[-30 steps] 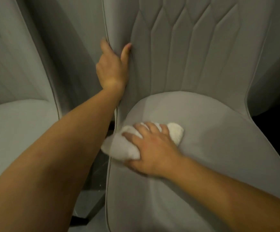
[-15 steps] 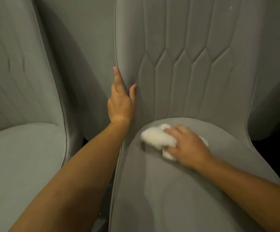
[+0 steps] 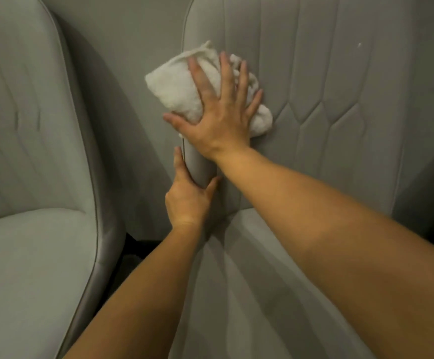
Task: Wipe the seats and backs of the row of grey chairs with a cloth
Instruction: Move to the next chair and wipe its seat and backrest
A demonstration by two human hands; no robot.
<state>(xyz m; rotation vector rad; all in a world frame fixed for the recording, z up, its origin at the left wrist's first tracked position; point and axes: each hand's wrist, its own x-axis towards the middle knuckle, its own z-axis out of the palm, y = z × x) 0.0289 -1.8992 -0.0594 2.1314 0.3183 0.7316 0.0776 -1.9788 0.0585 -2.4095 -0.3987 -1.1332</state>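
Head view: your right hand (image 3: pixel 218 120) presses the cloth (image 3: pixel 182 92) flat-fingered on the chair back's (image 3: pixel 340 86) left edge; unwiped panels lie rightward. Left hand (image 3: pixel 187 198) grips that edge below.

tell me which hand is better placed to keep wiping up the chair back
Right. The right hand already presses the white cloth flat against the backrest with straight fingers. The left hand holds the backrest's side edge below it, steadying the chair, and has no cloth.

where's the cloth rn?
Head view, upper centre: the white cloth is flat against the left side of the chair back, under the right hand, above the left hand.
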